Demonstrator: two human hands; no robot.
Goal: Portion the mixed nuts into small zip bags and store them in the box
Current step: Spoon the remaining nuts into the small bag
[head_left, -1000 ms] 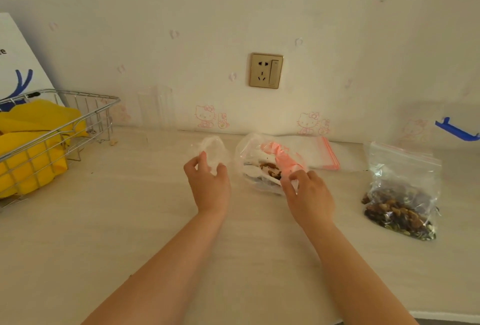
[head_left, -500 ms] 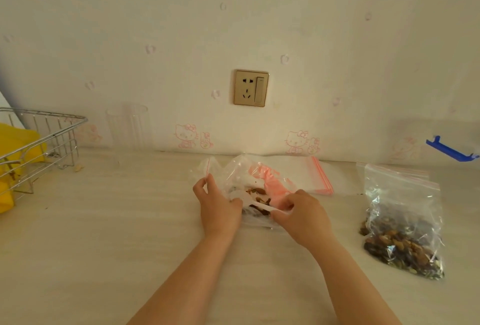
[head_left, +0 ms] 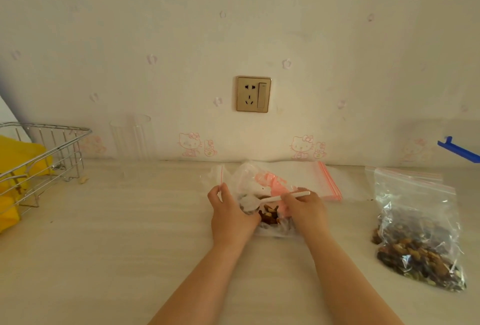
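A crumpled clear bag (head_left: 255, 181) with mixed nuts (head_left: 268, 215) in it lies at the middle of the counter. My right hand (head_left: 305, 209) grips the handle of a white plastic spoon (head_left: 270, 199) whose bowl points left over the nuts. My left hand (head_left: 230, 211) pinches a small clear zip bag (head_left: 217, 178) by its edge, right beside the nut bag. A second, fuller zip bag of mixed nuts (head_left: 418, 231) stands at the right. Flat empty zip bags (head_left: 311, 176) with pink seals lie behind my hands.
A wire basket (head_left: 46, 153) with something yellow (head_left: 15, 158) inside stands at the far left. A clear plastic holder (head_left: 132, 135) and a gold wall socket (head_left: 253, 94) are on the wall. A blue clip (head_left: 458, 150) sticks in from the right edge.
My hands came closer to me and together. My right hand now lifts the white spoon over the nuts, and my left hand brought the small bag up against the nut bag.
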